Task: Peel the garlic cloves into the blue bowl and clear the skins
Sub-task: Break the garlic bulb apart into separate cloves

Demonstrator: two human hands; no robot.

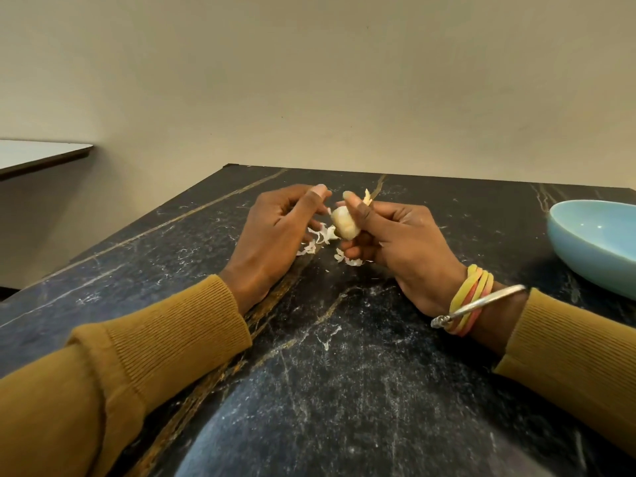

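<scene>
- While the right hand (402, 242) is gripping the garlic clove (345, 226) between thumb and curled fingers, the head view is showing it held just above the table (344, 339), mostly bare.
- Left hand (275, 232) is hovering just beside the clove with fingers curled; cannot tell whether it is pinching anything.
- Skins (320, 235) are lying scattered beneath both hands; the blue bowl (585, 263) is sitting well apart to the right.
- Risk: the slick clove may be slipping during the reach, or a clinging flake riding into the bowl.
</scene>
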